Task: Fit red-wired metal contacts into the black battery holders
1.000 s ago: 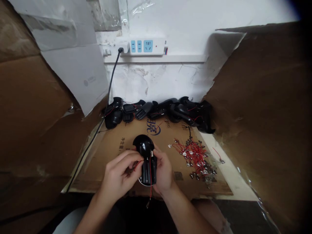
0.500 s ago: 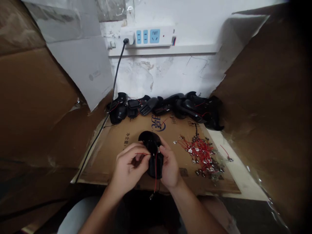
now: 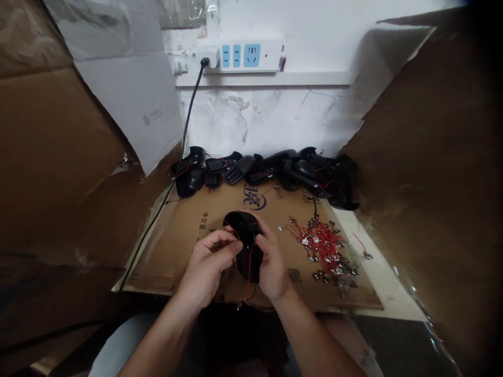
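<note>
Smooth plastic shell (image 3: 247, 230), matt cardboard sheet (image 3: 173, 246)

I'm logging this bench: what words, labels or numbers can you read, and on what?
"净含量:" on the cardboard sheet
"亮" in blue, same sheet
"595", ending a number, same sheet
Too small or blurred: other cardboard print, marks on the white sheet and power strip.

From my remote seat I see a white power strip (image 3: 247, 56), a black cable (image 3: 191, 104) at its left end, and cardboard panels (image 3: 428, 173) either side.

Probably a small workshop: wire pile (image 3: 326, 246), black casings (image 3: 304, 173)
</note>
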`<state>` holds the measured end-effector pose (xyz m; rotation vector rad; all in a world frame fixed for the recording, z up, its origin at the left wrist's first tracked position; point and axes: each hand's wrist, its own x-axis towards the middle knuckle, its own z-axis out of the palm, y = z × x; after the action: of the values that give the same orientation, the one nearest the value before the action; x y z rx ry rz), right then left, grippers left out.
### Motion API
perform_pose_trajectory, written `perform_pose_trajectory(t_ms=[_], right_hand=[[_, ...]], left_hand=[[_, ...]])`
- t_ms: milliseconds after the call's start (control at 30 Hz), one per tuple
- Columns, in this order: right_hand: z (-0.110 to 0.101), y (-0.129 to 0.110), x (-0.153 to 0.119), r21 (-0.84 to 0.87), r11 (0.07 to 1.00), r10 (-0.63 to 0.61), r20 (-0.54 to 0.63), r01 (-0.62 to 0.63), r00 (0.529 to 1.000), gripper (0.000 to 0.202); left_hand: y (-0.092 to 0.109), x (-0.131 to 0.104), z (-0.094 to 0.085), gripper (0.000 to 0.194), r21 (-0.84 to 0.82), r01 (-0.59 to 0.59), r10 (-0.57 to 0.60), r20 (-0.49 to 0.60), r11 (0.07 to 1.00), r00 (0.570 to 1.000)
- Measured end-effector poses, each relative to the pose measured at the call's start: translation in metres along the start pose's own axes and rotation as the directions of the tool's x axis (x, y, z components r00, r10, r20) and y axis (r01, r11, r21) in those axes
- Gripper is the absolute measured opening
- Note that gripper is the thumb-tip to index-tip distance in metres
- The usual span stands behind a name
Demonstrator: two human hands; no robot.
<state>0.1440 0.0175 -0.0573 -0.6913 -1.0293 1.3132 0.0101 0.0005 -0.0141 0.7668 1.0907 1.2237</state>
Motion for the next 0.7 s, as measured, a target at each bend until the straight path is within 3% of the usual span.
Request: perform_pose_trajectory(t_ms=[233,400,500,600,667,700], right_hand=[[0.003,0.0,-0.002,0.039,0.998,0.043,-0.004,-0.043,0.999,0.044],[0.004,-0.014,-0.001,0.081,0.991,0.106,0.035,-0.108,0.994,0.048],[0.004,-0.02,0.004,0.033,0.976,0.217,0.004,-0.217,0.976,0.076],[0.002,-0.019,0.01,-0.125,0.948,0.262,-0.213,-0.292,0.941,0.089],[0.0,-0.022,0.012,-0.227,0.918,0.255,-0.289,-0.324,0.923,0.088],[-0.002,-0.025,0.013,-0.273,0.902,0.263,-0.264,-0.333,0.928,0.088]], left_hand=[[-0.005,0.002,-0.003,0.033,-0.051,0.031,-0.031,-0.007,0.998,0.999],[-0.006,0.008,-0.006,0.038,-0.104,0.038,-0.035,0.032,0.994,0.999],[0.001,0.016,-0.012,0.041,-0.161,-0.072,0.064,-0.053,0.984,0.997],[0.007,0.024,-0.022,0.039,-0.206,-0.266,0.215,-0.24,0.942,0.947],[0.008,0.029,-0.029,0.037,-0.117,-0.348,0.298,-0.315,0.93,0.901],[0.008,0.031,-0.033,0.035,-0.024,-0.367,0.34,-0.325,0.93,0.882]])
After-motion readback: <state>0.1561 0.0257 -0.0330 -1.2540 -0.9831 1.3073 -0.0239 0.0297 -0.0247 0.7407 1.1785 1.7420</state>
